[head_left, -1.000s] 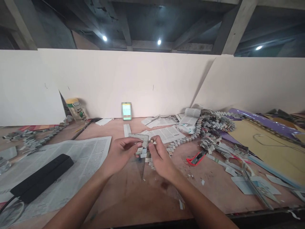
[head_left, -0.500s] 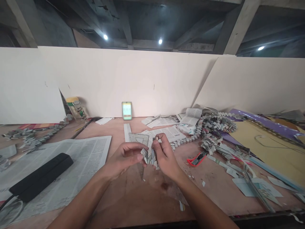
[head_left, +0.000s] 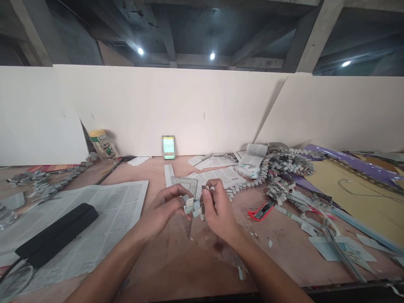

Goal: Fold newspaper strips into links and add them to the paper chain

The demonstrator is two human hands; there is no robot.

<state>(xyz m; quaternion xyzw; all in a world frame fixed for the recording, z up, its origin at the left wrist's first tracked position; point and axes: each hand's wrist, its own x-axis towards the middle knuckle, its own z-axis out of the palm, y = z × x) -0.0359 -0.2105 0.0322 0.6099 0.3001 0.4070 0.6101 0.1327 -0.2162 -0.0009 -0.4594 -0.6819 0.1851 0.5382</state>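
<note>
My left hand and my right hand meet over the middle of the wooden table. Between their fingertips they pinch a short woven chain of folded newspaper strips, held just above the tabletop. My right thumb and forefinger also nip a small folded piece at the chain's top. Under the hands lies a clear plastic set square, partly hidden by my fingers.
A spread newspaper with a black bar-shaped device lies left. A red box cutter and heaps of woven paper chain sit right, beside yellow card. A phone and a glue bottle lean on the back wall.
The hands have drawn closer together and turned the paper chain between the fingers. The right hand rose slightly, then settled. Nothing else on the table moved.
</note>
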